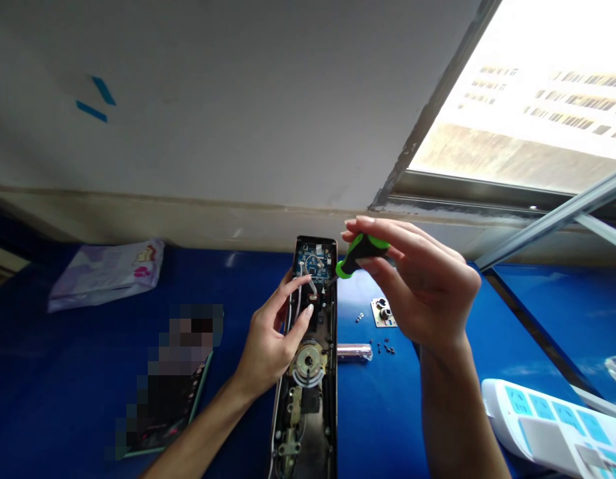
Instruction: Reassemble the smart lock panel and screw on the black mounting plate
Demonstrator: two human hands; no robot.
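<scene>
An electronic door lock panel [315, 399], its inside showing, lies lengthwise before me. A blue circuit board [318, 261] sits at its far end, with a white cable [312, 287] running from it. My left hand [275, 332] grips the panel's left side, its thumb and index finger reaching over the front beside the cable's connector. My right hand [418, 286] holds a green and black screwdriver [362, 254] by the handle. The screwdriver's thin shaft slants down-left over the panel below the circuit board; whether its tip touches a screw, I cannot tell.
Right of the panel lie a small metal plate with round parts [382, 313], several loose screws [388, 347] and a wrapped cylinder [355, 352]. A white power strip [552, 426] stands at lower right. A plastic packet [108, 273] and a blurred-out flat object [173, 392] are on the left.
</scene>
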